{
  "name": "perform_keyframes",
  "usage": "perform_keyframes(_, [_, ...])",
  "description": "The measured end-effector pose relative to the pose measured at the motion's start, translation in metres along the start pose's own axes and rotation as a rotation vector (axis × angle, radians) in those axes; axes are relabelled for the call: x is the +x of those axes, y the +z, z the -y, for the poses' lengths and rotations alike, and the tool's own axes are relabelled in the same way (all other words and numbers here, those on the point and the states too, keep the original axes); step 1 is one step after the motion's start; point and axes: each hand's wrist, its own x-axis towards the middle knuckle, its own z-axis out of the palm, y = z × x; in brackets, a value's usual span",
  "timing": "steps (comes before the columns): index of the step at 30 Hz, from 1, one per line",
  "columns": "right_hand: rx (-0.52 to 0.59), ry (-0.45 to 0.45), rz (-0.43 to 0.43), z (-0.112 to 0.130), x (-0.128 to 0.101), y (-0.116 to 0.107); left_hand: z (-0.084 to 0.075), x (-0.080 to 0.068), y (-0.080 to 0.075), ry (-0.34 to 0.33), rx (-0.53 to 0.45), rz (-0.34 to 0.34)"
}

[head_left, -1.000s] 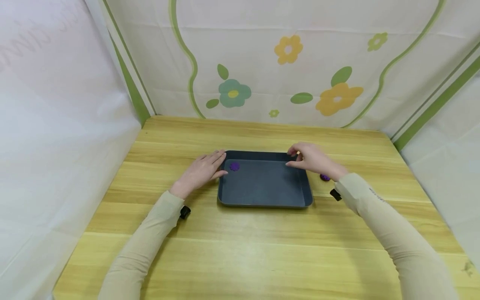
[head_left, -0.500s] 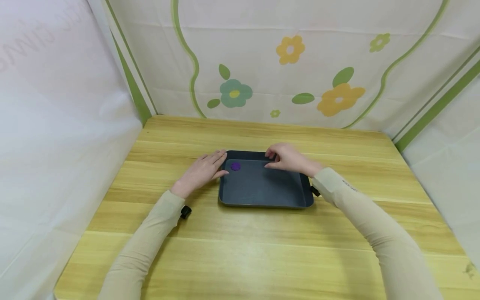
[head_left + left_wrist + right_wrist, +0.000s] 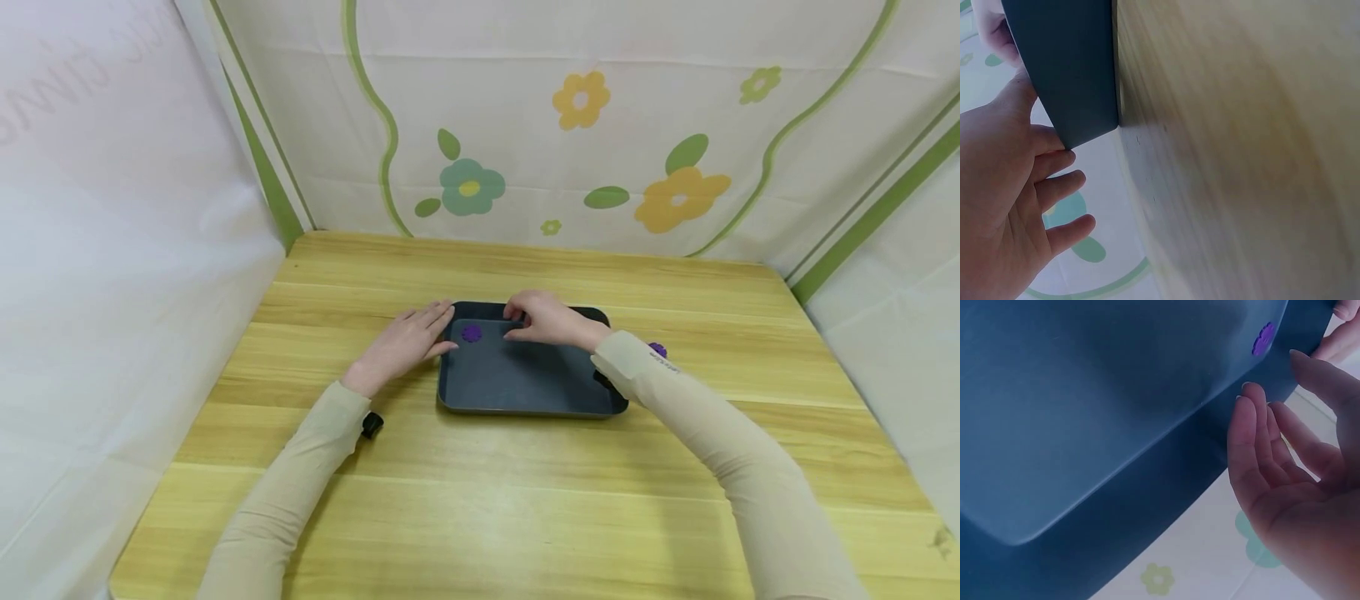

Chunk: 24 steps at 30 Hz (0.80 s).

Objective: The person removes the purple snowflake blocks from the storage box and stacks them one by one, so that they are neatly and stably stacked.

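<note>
A dark grey baking tray (image 3: 517, 385) lies on the wooden table. Inside its far left corner is a small purple flower-shaped piece (image 3: 471, 333), with a scalloped edge in the right wrist view. My left hand (image 3: 401, 346) rests at the tray's left rim; the left wrist view shows its fingers spread along the outer wall (image 3: 1066, 62). Over the far middle of the tray hovers my right hand (image 3: 551, 321), fingers bent loosely, thumb apart, nothing between them. A second purple piece (image 3: 658, 349) lies on the table right of the tray, partly covered by the right sleeve.
The tray stands near the middle of the wooden table (image 3: 495, 500). White fabric walls with printed flowers enclose the table behind and at both sides. A black wrist camera (image 3: 372, 425) hangs under the left cuff.
My right hand has moved left from the tray's far right corner toward the purple piece inside. My left hand, the tray and that piece stay in place.
</note>
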Motion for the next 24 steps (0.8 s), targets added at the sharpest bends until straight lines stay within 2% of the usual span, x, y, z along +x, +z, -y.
perform_keyframes(9, [-0.011,-0.023,0.047,0.008,0.015,0.01,0.0,0.0,0.001,-0.007,-0.02,0.004])
perform_keyframes(18, [-0.041,0.017,0.074,0.017,0.026,0.02,0.0,0.0,0.001,0.007,-0.008,-0.031])
perform_keyframes(24, [-0.042,0.036,0.086,0.023,0.03,0.025,0.001,0.0,0.003,-0.004,-0.017,-0.016])
